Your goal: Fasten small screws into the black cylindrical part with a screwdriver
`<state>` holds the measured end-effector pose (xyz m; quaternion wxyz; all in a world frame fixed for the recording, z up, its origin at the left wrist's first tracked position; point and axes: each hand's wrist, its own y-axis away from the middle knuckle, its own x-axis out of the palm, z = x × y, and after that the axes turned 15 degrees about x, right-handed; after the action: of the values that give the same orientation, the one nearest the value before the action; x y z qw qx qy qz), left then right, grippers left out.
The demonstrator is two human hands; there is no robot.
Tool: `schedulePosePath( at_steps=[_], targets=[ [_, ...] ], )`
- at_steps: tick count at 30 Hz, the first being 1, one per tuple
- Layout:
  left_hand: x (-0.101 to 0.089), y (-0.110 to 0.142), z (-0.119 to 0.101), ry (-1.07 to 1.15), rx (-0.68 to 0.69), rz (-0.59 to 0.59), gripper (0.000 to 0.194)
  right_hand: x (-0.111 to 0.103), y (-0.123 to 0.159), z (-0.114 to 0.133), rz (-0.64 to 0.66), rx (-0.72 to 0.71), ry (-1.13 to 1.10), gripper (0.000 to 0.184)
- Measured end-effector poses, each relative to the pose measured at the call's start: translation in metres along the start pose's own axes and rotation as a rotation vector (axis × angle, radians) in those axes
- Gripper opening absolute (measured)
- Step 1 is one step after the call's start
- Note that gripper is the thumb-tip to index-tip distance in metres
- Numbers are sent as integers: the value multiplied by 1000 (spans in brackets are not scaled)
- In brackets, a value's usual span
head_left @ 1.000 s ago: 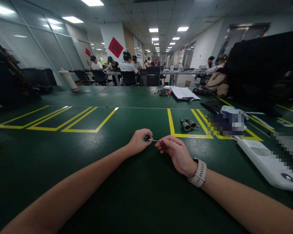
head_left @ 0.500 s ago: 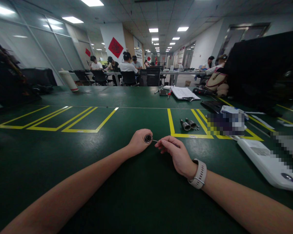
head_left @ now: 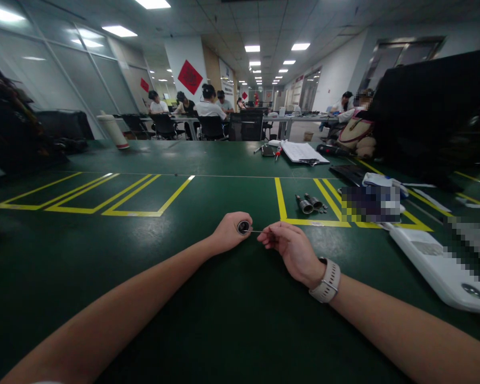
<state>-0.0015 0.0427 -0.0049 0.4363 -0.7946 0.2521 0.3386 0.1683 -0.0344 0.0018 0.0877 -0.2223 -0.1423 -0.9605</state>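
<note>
My left hand [head_left: 225,232] is closed around a round metal part [head_left: 243,228], its dark open end facing me and most of its body hidden by the fingers. Between the fingertips of my right hand [head_left: 294,246] is a thin metal rod [head_left: 255,231]; its left end reaches the opening of the round part. Whether the tip goes inside or only lies across the rim I cannot tell. Farther right, two cup-shaped metal parts with stems [head_left: 305,205] lie on the green table [head_left: 232,309], with several tiny metal pieces [head_left: 324,208] beside them.
Yellow tape [head_left: 316,222] marks boxes on the table at left and right. A white device [head_left: 436,266] lies at right. Toward the back are a clipboard with papers [head_left: 304,153], a red-handled tool [head_left: 278,154] and a white bottle [head_left: 114,132]. Several people sit at tables beyond.
My right hand has shifted slightly right, and more of the rod shows. The rod's left end now overlaps the round part's opening instead of sitting at its right edge.
</note>
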Motion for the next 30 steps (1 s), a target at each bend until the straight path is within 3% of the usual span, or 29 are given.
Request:
schedulePosePath(
  at_steps=[14,30],
  targets=[
    [-7,-2,0,4,-1,120,6,3,0,0,-67,-18,-33,12],
    [-4,1,5,-47,-33,88,5,9,6,4,-182,-62,14,12]
  ],
)
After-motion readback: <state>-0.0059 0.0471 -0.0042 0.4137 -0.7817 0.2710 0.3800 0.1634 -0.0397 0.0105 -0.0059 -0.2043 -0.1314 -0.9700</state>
